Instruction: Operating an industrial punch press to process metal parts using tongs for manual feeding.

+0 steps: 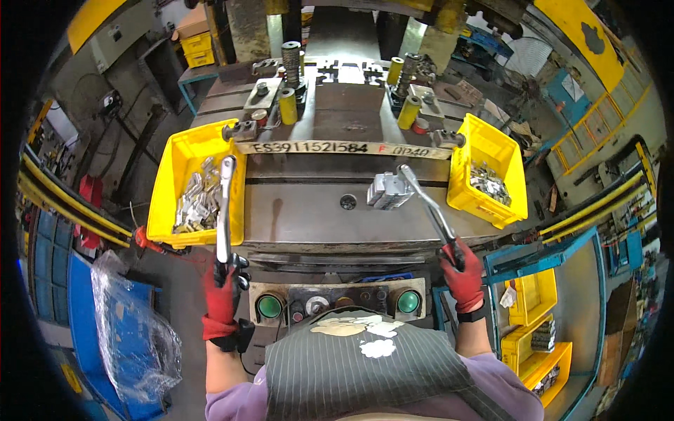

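Observation:
My left hand, in a red glove, is closed around the black handles of long metal tongs. Their bent tip reaches up in front of the left yellow bin, which holds a heap of small metal parts. Red-gloved too, my right hand grips a similar pair of long tongs. The tip of this pair is at the upper right of a stack of flat metal pieces on the press bed; whether it touches them I cannot tell. Neither tip visibly holds a part.
The press bed spreads ahead, with the die and its yellow posts behind. At right, another yellow bin holds metal parts. Green buttons sit on the control panel before me. Yellow crates stand on the blue-framed rack at lower right.

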The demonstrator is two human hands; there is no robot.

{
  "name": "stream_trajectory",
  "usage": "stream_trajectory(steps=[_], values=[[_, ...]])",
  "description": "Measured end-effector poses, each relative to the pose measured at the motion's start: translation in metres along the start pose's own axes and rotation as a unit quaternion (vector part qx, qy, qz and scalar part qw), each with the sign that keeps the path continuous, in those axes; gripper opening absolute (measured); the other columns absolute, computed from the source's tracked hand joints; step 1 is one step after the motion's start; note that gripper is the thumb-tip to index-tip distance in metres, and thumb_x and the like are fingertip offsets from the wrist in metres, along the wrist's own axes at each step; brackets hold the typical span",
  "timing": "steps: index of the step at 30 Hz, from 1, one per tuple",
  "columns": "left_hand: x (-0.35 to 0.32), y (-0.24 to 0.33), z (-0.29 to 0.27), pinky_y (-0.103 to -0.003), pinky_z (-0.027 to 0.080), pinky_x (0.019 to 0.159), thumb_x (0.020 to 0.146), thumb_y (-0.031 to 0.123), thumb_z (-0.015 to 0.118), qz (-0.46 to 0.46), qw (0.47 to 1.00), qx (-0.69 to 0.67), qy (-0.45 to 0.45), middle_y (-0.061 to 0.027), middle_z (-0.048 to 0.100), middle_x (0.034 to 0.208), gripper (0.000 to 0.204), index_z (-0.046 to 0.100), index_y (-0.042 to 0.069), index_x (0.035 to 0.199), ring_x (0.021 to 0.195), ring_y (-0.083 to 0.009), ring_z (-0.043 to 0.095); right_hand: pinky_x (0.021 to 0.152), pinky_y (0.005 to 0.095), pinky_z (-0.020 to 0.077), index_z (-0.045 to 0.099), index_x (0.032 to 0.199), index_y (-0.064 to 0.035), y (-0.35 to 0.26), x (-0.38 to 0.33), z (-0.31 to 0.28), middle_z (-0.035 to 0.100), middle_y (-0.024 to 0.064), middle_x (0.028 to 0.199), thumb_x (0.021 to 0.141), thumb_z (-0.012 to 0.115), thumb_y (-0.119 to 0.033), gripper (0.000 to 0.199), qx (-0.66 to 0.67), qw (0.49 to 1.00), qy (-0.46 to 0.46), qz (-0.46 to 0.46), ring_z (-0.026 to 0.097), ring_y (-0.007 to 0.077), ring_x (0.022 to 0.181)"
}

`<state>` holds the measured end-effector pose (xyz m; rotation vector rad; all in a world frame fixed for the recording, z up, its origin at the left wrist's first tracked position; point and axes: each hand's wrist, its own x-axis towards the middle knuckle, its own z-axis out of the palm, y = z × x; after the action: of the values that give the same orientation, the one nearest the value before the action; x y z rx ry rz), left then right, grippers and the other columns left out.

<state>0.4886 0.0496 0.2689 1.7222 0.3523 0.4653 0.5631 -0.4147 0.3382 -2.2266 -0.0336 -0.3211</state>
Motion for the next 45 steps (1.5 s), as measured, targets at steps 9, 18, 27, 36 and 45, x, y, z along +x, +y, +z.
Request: stream_trajectory(steps=[9,18,27,36,45], values=[[0.023,0.000,0.070,-0.025,0.041,0.079,0.080,0.002,0.055,-0.022,0.984,0.054,-0.166,-0.0038,0.057,0.097,0.051,0.038,0.004,0.129,0.086,-0.0118,0.052,0.070,0.0327,0.0473,0.052,0.115,-0.0073,-0.014,-0.002,-0.003,0.061,0.0129,0.089,0.069,0.067,-0.015,0.049,-0.075,0.995,0.020,-0.058,0.061,0.0287,0.082],[0.075,-0.078,0.142,-0.025,0.042,0.063,0.073,0.010,0.065,0.170,0.983,0.067,-0.028,-0.0040,0.055,0.075,0.036,0.053,0.005,0.107,0.065,-0.0115,0.049,0.069,0.0368,0.0464,0.053,0.114,-0.0157,-0.066,0.107,0.025,0.059,0.0125,0.091,0.074,0.063,-0.018,0.041,-0.079,0.985,0.043,-0.147,0.058,0.0322,0.082],[0.083,-0.083,0.144,-0.027,0.043,0.062,0.072,0.014,0.067,0.089,0.992,0.080,-0.045,-0.0067,0.056,0.075,0.034,0.054,0.005,0.102,0.065,-0.0152,0.050,0.069,0.0393,0.0454,0.057,0.097,-0.0137,-0.121,0.254,0.077,0.062,0.0118,0.086,0.074,0.059,-0.029,0.029,-0.167,0.979,-0.045,-0.105,0.059,0.0299,0.082],[0.080,-0.082,0.138,-0.031,0.044,0.063,0.070,0.014,0.067,0.096,0.988,0.113,-0.038,-0.0103,0.057,0.075,0.034,0.055,0.006,0.101,0.065,-0.0208,0.053,0.071,0.0372,0.0457,0.059,0.090,-0.0118,-0.112,0.293,0.091,0.064,0.0116,0.085,0.072,0.061,-0.027,0.023,-0.135,0.978,-0.127,-0.095,0.060,0.0284,0.083],[0.079,-0.082,0.143,-0.029,0.045,0.066,0.070,0.014,0.067,0.113,0.989,0.081,-0.050,-0.0082,0.058,0.082,0.036,0.054,0.006,0.103,0.069,-0.0199,0.054,0.060,0.0293,0.0434,0.057,0.091,-0.0082,-0.073,0.314,0.138,0.061,0.0066,0.077,0.082,0.058,-0.031,0.025,0.293,0.910,-0.292,0.010,0.056,0.0177,0.069]])
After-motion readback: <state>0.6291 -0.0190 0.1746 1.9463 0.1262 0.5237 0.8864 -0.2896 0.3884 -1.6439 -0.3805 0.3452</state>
